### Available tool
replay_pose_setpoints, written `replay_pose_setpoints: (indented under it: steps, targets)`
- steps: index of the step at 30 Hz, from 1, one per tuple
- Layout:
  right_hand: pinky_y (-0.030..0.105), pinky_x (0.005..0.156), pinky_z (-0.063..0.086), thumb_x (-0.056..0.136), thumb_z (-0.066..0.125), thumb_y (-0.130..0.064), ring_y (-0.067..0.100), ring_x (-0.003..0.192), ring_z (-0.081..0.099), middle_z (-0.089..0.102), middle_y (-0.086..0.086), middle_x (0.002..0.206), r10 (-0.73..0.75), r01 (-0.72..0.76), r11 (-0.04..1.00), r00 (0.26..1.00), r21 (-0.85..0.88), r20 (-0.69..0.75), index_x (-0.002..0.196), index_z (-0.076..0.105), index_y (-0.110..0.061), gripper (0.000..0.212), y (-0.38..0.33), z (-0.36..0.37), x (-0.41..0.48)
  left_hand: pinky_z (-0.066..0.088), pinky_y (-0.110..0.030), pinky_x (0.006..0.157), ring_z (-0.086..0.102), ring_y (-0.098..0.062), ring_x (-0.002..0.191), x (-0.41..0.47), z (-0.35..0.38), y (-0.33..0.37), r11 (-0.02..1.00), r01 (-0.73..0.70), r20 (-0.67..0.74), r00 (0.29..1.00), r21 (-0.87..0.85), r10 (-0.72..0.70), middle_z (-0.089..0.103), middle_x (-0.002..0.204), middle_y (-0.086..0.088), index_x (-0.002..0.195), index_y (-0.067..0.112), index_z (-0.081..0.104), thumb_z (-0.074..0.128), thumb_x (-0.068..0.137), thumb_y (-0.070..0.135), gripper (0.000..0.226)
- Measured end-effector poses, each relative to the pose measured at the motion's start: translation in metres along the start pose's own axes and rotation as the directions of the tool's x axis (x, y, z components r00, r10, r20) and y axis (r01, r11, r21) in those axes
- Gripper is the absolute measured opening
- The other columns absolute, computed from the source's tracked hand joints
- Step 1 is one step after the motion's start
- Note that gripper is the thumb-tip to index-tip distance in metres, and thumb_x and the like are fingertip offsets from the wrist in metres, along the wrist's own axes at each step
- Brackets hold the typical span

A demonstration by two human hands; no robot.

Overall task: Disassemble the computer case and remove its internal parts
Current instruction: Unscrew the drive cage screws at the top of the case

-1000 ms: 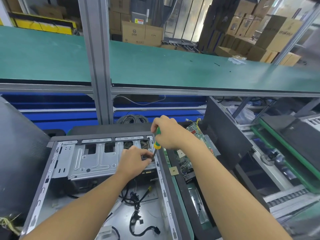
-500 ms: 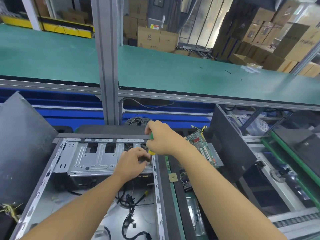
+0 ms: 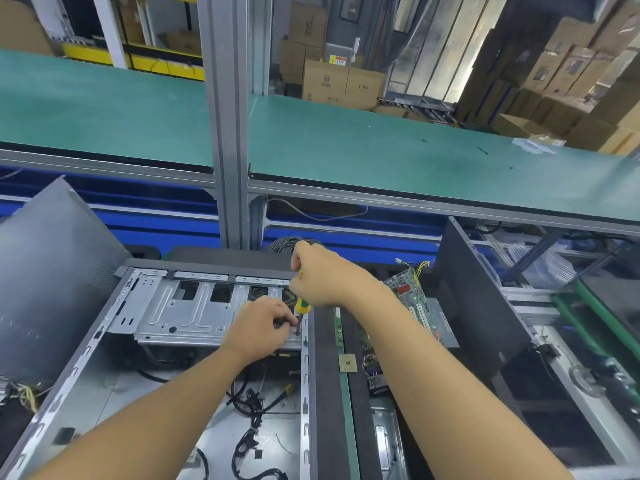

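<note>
An open grey computer case lies on its side in front of me. A silver drive cage spans its far end. My right hand grips a yellow-and-green screwdriver, held almost upright with its tip at the cage's right end. Beside the tip, my left hand pinches the lower part of the shaft. Loose black cables trail over the case floor.
A removed grey side panel leans at the left. Right of the case lie a green circuit board, a small chip and a dark upright panel. A metal post and a green shelf stand behind.
Both hands have stayed at the cage's right end with the screwdriver. My head has tipped up a little, so the scene sits lower in view.
</note>
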State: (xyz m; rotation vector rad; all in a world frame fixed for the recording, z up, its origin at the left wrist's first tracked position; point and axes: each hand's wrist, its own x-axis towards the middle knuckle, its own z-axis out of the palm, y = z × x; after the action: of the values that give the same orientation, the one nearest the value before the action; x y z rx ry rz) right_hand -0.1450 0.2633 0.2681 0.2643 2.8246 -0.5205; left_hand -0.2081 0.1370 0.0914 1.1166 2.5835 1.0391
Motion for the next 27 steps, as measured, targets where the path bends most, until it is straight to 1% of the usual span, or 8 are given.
replay_pose_setpoints:
  steps: [4,8,11,14,19,22,24,27]
  targets:
    - [0.037,0.068,0.040,0.095,0.055,-0.034,0.031,0.096,0.051,0.045,0.009,0.122,0.017,-0.020,0.997,0.999,-0.076,-0.042,0.118,0.041,-0.016,0.033,0.002,0.002,-0.002,0.048,-0.032,0.091,0.054,-0.001,0.089,-0.001,0.002,-0.001,0.999,-0.022,-0.003,1.000,0.042,0.022,0.066,0.083,0.024,0.080,0.033,0.077,0.061,0.082,0.020,0.020]
    - [0.039,0.063,0.042,0.103,0.034,-0.057,0.032,0.084,0.058,0.054,0.011,0.108,0.068,-0.108,0.974,0.977,-0.199,-0.201,0.130,0.037,-0.011,0.053,0.000,0.008,-0.003,0.045,-0.031,0.097,0.054,0.002,0.092,0.000,0.002,-0.003,0.999,0.001,-0.008,1.000,0.048,0.000,0.067,0.085,0.024,0.080,0.034,0.076,0.059,0.082,0.023,0.021]
    - [0.036,0.055,0.035,0.108,0.037,-0.038,0.024,0.067,0.049,0.049,0.007,0.088,0.014,-0.053,0.980,0.980,-0.191,-0.198,0.118,0.039,-0.010,0.031,-0.001,0.010,0.001,0.044,-0.033,0.098,0.052,0.003,0.092,0.001,0.002,-0.002,0.998,0.017,0.001,1.000,0.061,-0.017,0.067,0.086,0.023,0.080,0.035,0.075,0.057,0.083,0.022,0.022]
    - [0.033,0.055,0.034,0.102,0.046,-0.022,0.023,0.073,0.048,0.049,0.008,0.102,-0.006,0.001,0.998,0.996,-0.059,-0.084,0.109,0.040,-0.012,0.014,0.000,0.004,0.002,0.044,-0.035,0.097,0.050,0.002,0.092,0.000,0.001,-0.002,0.999,0.009,0.009,1.000,0.052,-0.010,0.065,0.086,0.026,0.082,0.032,0.077,0.056,0.084,0.021,0.024]
    - [0.035,0.069,0.039,0.089,0.061,-0.019,0.027,0.095,0.046,0.040,0.004,0.115,0.011,-0.010,1.000,0.997,-0.016,0.076,0.111,0.042,-0.021,0.030,0.000,-0.003,-0.002,0.044,-0.036,0.099,0.052,0.000,0.095,-0.001,0.000,0.001,0.999,-0.002,0.014,1.000,0.050,0.002,0.067,0.088,0.025,0.085,0.029,0.078,0.057,0.086,0.019,0.024]
    - [0.034,0.058,0.035,0.093,0.061,-0.039,0.031,0.091,0.047,0.033,0.006,0.114,0.072,-0.075,0.991,0.997,-0.113,-0.026,0.120,0.037,-0.017,0.043,0.001,0.001,-0.004,0.044,-0.037,0.099,0.052,0.000,0.095,0.000,0.001,-0.001,0.999,-0.003,0.011,1.000,0.047,0.003,0.066,0.086,0.026,0.084,0.029,0.079,0.058,0.086,0.018,0.024]
    - [0.034,0.053,0.033,0.096,0.047,-0.063,0.031,0.085,0.053,0.044,0.010,0.116,0.132,-0.145,0.978,0.986,-0.152,-0.098,0.137,0.032,-0.013,0.066,0.000,0.001,-0.004,0.044,-0.037,0.099,0.052,0.001,0.094,0.000,0.002,-0.001,0.999,-0.007,0.006,1.000,0.043,0.007,0.065,0.085,0.026,0.083,0.029,0.078,0.059,0.085,0.018,0.022]
    - [0.034,0.050,0.034,0.103,0.037,-0.057,0.022,0.067,0.053,0.058,0.007,0.090,0.168,-0.188,0.970,0.976,-0.154,-0.136,0.130,0.034,-0.010,0.054,0.000,0.001,-0.002,0.043,-0.035,0.100,0.052,0.002,0.094,0.001,0.004,-0.003,0.999,-0.004,0.004,1.000,0.037,0.003,0.067,0.086,0.024,0.082,0.031,0.077,0.059,0.085,0.020,0.022]
